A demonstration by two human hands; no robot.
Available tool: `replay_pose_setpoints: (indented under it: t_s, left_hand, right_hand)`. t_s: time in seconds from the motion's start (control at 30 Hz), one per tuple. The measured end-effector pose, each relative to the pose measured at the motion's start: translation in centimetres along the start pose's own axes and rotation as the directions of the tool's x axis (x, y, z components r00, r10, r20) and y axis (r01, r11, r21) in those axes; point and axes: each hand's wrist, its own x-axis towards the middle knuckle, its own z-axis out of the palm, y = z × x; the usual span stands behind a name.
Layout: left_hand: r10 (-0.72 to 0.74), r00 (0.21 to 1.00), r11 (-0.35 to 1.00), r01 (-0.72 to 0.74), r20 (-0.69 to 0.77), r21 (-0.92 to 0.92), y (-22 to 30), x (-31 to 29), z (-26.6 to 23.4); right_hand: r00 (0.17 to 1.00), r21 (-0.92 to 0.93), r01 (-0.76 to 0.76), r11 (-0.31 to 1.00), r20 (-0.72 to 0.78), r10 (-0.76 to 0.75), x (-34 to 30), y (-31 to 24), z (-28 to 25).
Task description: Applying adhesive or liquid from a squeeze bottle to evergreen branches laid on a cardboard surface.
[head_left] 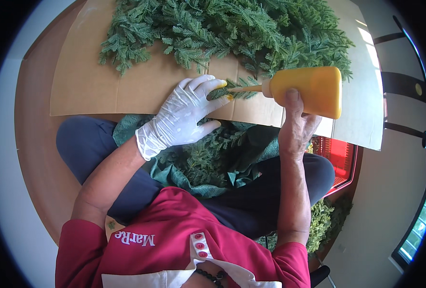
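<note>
My left hand point(181, 113), in a white glove, reaches over the edge of the brown cardboard point(169, 93). Its fingers are stretched and spread, with the thumb held apart. Two fingertips, stained yellow, lie at the end of a small green fir-like sprig point(245, 91); whether they press on it I cannot tell. My bare right hand point(297, 120) grips a yellow squeeze bottle point(313, 86), tilted on its side. Its long thin nozzle point(244, 89) points left over the sprig, the tip between my gloved fingertips.
A large heap of green fir-like branches point(232, 33) covers the far part of the cardboard. Between my crossed legs, a dark green sack point(174, 175) holds more greenery point(203, 156). At the right are a red plastic basket point(342, 158) and lighter green foliage point(320, 223).
</note>
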Motion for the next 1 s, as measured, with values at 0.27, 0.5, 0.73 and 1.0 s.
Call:
replay_pose_setpoints:
  t_s: [0.27,0.5,0.73,1.0]
  left_hand:
    - [0.004,1.0,0.999,-0.004,-0.004,0.039,0.2,0.4,-0.2]
    - [0.009,1.0,0.999,-0.008,-0.013,0.05,0.1,0.3,0.0]
    - [-0.012,1.0,1.0,0.012,0.016,0.025,0.2,0.1,-0.1]
    - [-0.028,0.999,1.0,0.028,0.027,0.014,0.2,0.1,0.0]
  right_hand:
    - [0.999,-0.087,-0.02,0.996,-0.046,0.016,0.3,-0.1,-0.7]
    - [0.997,-0.161,0.018,0.987,-0.069,-0.029,0.8,-0.5,-2.0]
    - [0.992,-0.049,0.102,0.994,-0.065,-0.105,0.3,-0.9,-0.4]
    - [0.984,-0.128,0.166,0.978,-0.047,-0.173,1.2,-1.0,-0.5]
